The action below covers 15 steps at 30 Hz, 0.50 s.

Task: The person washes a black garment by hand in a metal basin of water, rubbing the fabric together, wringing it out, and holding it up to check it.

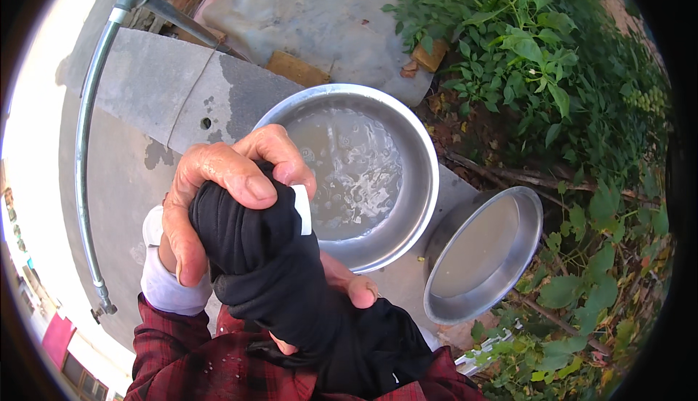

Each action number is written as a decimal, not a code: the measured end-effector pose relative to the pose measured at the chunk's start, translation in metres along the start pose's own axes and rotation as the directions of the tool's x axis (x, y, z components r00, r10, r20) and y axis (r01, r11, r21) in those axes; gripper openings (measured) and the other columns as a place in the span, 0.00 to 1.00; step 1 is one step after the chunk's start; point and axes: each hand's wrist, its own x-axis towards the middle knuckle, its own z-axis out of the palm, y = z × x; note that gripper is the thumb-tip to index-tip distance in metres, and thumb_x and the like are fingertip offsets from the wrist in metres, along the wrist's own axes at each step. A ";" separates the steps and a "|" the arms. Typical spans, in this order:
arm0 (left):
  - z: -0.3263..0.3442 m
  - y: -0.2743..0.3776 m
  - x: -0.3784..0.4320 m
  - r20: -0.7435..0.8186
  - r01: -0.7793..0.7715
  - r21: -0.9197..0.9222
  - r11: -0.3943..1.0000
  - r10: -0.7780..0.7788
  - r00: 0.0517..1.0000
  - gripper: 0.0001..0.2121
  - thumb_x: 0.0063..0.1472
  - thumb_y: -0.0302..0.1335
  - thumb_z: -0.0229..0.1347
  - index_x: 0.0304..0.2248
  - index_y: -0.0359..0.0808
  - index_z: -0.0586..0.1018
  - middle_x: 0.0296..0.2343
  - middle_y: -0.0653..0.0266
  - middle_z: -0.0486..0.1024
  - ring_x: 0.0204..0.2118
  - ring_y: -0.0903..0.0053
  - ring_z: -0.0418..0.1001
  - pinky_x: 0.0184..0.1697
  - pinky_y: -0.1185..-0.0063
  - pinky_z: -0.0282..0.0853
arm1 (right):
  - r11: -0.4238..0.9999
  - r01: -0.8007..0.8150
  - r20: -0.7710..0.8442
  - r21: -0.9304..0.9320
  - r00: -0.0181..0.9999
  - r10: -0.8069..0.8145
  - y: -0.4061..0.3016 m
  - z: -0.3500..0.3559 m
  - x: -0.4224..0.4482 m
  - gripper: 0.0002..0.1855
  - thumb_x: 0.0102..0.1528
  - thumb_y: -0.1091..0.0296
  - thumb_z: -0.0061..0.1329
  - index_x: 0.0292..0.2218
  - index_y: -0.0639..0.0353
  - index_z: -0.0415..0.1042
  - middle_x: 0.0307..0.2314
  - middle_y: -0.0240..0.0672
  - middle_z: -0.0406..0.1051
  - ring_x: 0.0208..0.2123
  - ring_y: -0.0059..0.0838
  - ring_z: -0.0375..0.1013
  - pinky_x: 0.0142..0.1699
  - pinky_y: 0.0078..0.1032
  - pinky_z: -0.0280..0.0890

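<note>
A bunched, twisted black cloth garment (pixel 272 270) with a white tag lies across both my hands, close to my chest. My left hand (pixel 218 183) grips its upper end, fingers curled over the folds. Lower down, my right hand (pixel 354 286) is wrapped round the middle of the cloth, its palm mostly hidden beneath it. Just beyond the garment stands a large round metal basin (pixel 428 183) of cloudy, rippling water.
A smaller metal basin (pixel 485 311) of cloudy water stands at the right, beside leafy plants (pixel 523 46). A bent metal pipe (pixel 82 155) rises at the left. Bricks (pixel 297 68) lie on plastic sheeting (pixel 327 8) behind the concrete slab (pixel 158 79).
</note>
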 end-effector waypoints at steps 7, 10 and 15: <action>0.019 0.034 0.001 -0.041 0.219 0.325 0.920 -0.217 0.975 0.23 0.37 0.37 0.71 0.29 0.36 0.72 0.31 0.58 0.63 0.35 0.65 0.67 0.35 0.72 0.69 | 0.970 -0.029 -0.661 -0.242 0.736 -0.143 0.000 0.064 -0.011 0.60 0.28 0.66 0.65 0.58 0.68 0.44 0.47 0.44 0.61 0.47 0.33 0.65 0.53 0.26 0.59; 0.038 0.032 0.013 -0.075 0.259 0.582 0.771 -0.267 0.961 0.17 0.37 0.26 0.69 0.26 0.36 0.72 0.29 0.58 0.67 0.33 0.70 0.68 0.35 0.77 0.65 | 0.947 -0.086 -0.765 -0.309 0.614 -0.194 -0.004 0.079 -0.017 0.61 0.26 0.65 0.65 0.58 0.67 0.44 0.47 0.42 0.60 0.47 0.33 0.64 0.53 0.27 0.58; 0.047 0.017 0.012 -0.101 0.232 0.833 0.502 -0.274 0.956 0.13 0.41 0.23 0.64 0.27 0.35 0.72 0.25 0.64 0.69 0.30 0.74 0.68 0.31 0.79 0.63 | 0.762 -0.398 -0.805 -0.511 0.533 -0.261 -0.007 0.060 -0.028 0.53 0.33 0.64 0.62 0.56 0.63 0.48 0.46 0.37 0.60 0.49 0.29 0.62 0.54 0.27 0.57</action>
